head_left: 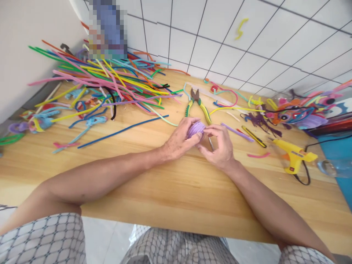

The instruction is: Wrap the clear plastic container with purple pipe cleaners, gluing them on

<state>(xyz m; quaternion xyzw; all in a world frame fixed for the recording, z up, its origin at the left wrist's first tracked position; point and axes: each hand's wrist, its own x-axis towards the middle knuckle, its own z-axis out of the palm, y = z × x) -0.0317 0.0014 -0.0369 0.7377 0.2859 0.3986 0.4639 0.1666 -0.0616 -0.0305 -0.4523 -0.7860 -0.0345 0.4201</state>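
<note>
A light purple bundle of wound pipe cleaner (pixel 195 129) is between my two hands, just above the wooden table. My left hand (pixel 180 138) wraps around it from the left, thumb in front and fingers behind. From the other side, my right hand (pixel 220 145) pinches the right edge of the bundle with thumb and fingertips, which partly hide what they grip. Directly behind the bundle lie pliers (pixel 195 96) with yellow-green handles spread apart. A thin metal-looking piece (pixel 211 143) shows beside my right fingers, partly covered.
Many coloured pipe cleaners (pixel 118 79) are heaped at the back left, near twisted pieces (pixel 95 121). A blue stem (pixel 123 131) lies left of my hands. On the right are a yellow-black cutter (pixel 254 136), a yellow glue gun (pixel 295 154) with cable, and a colourful pipe-cleaner figure (pixel 297 112).
</note>
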